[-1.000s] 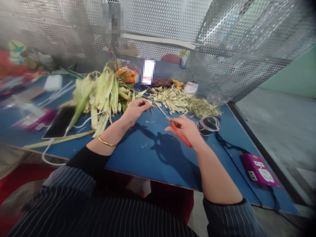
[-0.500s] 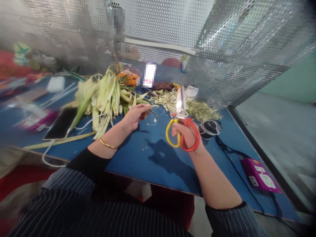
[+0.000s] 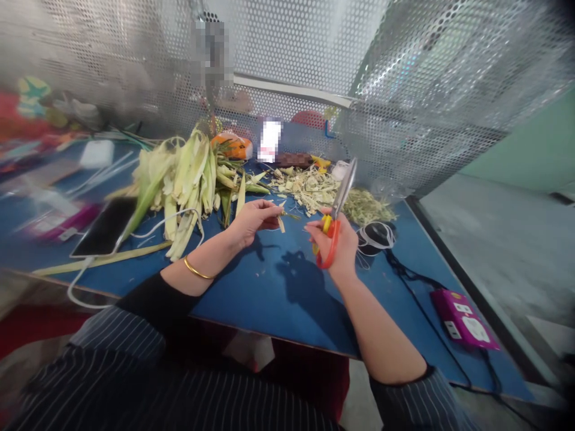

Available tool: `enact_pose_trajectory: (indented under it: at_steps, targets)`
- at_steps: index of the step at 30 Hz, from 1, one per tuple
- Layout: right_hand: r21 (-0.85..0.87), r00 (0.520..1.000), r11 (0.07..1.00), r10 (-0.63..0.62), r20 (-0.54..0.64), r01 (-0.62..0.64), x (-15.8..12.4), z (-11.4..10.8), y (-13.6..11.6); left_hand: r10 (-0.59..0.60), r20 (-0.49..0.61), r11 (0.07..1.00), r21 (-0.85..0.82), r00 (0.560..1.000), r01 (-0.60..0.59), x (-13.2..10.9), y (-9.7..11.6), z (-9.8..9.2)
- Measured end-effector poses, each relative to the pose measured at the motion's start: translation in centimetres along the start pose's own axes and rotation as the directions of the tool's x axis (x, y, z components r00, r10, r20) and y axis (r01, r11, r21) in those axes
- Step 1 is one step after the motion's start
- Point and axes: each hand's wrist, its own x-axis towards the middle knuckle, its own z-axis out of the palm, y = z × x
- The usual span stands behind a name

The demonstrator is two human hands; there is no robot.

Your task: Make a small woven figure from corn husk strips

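Between the thumb and fingers of my left hand (image 3: pixel 252 222) is a small piece of corn husk (image 3: pixel 283 220), with thin strands sticking out to the right. My right hand (image 3: pixel 340 244) is closed on scissors (image 3: pixel 330 242) with red and yellow handles. Their metal blades point up and away, and look closed together. The right thumb and a fingertip come near each other beside the handles. Left of my hands lies a bundle of long pale green corn husks (image 3: pixel 188 173). Cut husk scraps (image 3: pixel 309 187) are heaped beyond the hands on the blue table (image 3: pixel 256 293).
A phone (image 3: pixel 105 226) with a white cable lies at the left, and a lit phone (image 3: pixel 269 140) stands at the back. To the right are a coiled white cord (image 3: pixel 377 235) and a purple power box (image 3: pixel 465 319) with black cables. Perforated metal panels (image 3: pixel 291 42) close off the back.
My right hand has turned, so the scissors now show edge-on and tilt to the right. The left hand has shifted slightly right and nearer with its husk piece.
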Motion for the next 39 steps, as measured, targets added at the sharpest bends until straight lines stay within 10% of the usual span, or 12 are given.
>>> enact_pose_trajectory:
  at_steps: [12,20,29,35,39]
  targets:
    - [-0.342,0.970,0.931,-0.047,0.237,0.129,-0.5,-0.5,0.3,-0.183,0.134,0.980,0.097,0.974,0.171,-1.3,-1.3,1.8]
    - [0.227,0.906,0.915,0.245,0.347,-0.334,-0.2,-0.5,-0.2,0.288,0.205,0.928,0.181,0.935,-0.325,-1.0,-0.5,0.9]
    - [0.264,0.809,0.835,0.310,0.499,-0.483,-0.6,-0.1,-0.2,0.154,0.342,0.971,0.122,0.927,-0.206,-1.3,-1.2,1.4]
    - [-0.104,0.942,0.975,0.219,0.254,-0.198,0.7,-1.5,0.1,0.041,0.127,0.997,0.065,0.991,-0.049,-0.3,-0.2,0.1]
    - [-0.397,0.950,0.916,0.078,0.302,0.051,1.6,-2.2,0.1,0.027,0.027,0.999,-0.044,0.999,-0.025,0.5,0.9,-1.2]
